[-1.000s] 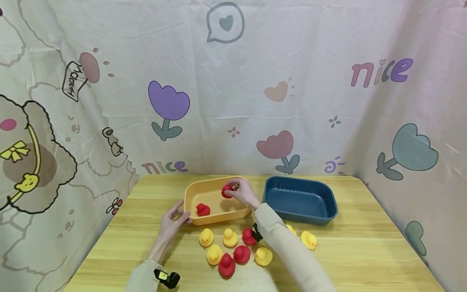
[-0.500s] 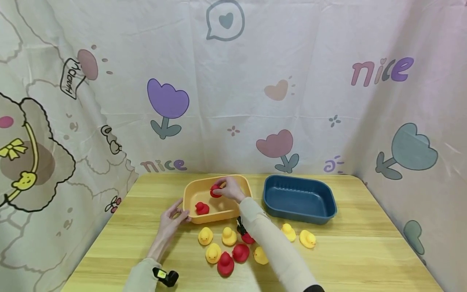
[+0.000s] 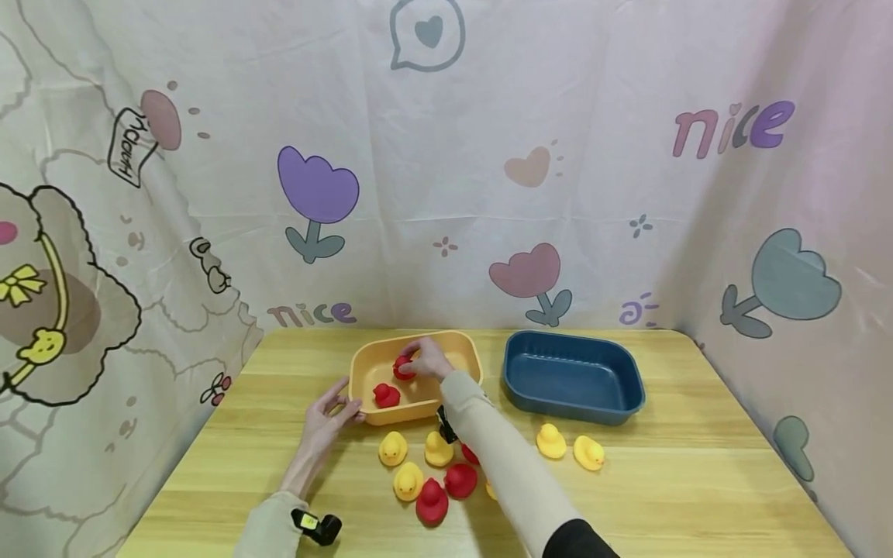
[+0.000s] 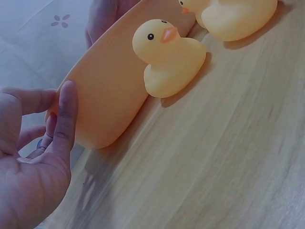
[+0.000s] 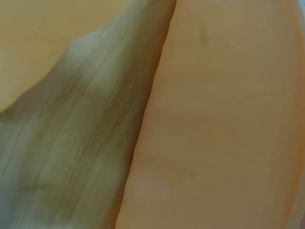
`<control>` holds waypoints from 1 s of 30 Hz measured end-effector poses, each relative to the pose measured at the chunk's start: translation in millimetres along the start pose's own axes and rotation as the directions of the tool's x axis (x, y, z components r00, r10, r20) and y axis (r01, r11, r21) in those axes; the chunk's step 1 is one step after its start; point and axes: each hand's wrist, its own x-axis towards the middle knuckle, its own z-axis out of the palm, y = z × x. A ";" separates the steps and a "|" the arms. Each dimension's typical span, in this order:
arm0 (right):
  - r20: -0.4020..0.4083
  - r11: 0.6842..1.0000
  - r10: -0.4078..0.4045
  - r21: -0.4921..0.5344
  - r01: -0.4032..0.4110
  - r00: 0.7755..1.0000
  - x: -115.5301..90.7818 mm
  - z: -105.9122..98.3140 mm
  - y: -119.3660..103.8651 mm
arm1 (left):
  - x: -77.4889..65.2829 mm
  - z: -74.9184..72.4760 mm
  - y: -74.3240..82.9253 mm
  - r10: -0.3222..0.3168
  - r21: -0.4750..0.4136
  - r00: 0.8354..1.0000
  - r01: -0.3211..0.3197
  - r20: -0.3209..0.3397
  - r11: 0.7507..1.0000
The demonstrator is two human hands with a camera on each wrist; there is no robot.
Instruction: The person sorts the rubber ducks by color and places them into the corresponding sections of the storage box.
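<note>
My left hand (image 3: pixel 324 422) grips the left corner of an orange-yellow plastic basin (image 3: pixel 446 408). In the left wrist view, its thumb and fingers are around the basin's end wall. My right hand (image 3: pixel 429 359) reaches over the basin and pinches a red rubber duck (image 3: pixel 402 368) low inside it. Another red duck (image 3: pixel 386 396) sits in the basin's left part, just in front of the held one. The right wrist view shows only the basin's outer wall (image 5: pixel 214 119) up close, with the hand out of sight.
In front of the basin stand several yellow ducks (image 3: pixel 393 449) and red ducks (image 3: pixel 432 504), some partly covered by the right forearm. An empty-looking blue basin (image 3: pixel 572 407) stands to the right, with two yellow ducks (image 3: pixel 551 442) before it. A printed cloth hangs behind the table.
My right hand has carried the red duck leftward and down into the basin, close to the other red duck. My left hand keeps its grip on the basin's corner.
</note>
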 end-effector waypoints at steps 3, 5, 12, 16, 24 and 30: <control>0.004 0.999 0.024 -0.026 -0.024 1.000 3.0 4.1 1.2 | 0.0 -0.3 -0.4 0.005 -0.009 1.000 -0.005 0.005 1.000; 0.010 0.999 0.037 -0.034 -0.036 0.999 4.3 6.9 1.1 | -0.7 -0.8 -0.8 0.000 -0.013 1.000 0.000 0.002 1.000; 0.017 0.997 0.059 -0.054 -0.058 0.998 6.1 13.0 -5.6 | -2.0 -1.7 -1.0 0.005 -0.027 1.000 -0.005 0.001 1.000; 0.032 0.996 0.080 -0.053 -0.078 0.996 9.0 15.4 -6.8 | -1.5 -1.3 -0.6 0.002 -0.028 1.000 -0.002 0.004 1.000; 0.064 0.995 0.077 -0.067 -0.073 0.995 14.4 15.6 -4.3 | -0.8 0.9 -0.4 0.008 -0.024 1.000 -0.008 0.007 1.000; 0.145 0.999 0.025 -0.047 -0.018 0.989 13.7 7.3 -3.8 | -0.6 1.6 -1.2 0.015 -0.027 1.000 -0.015 0.008 1.000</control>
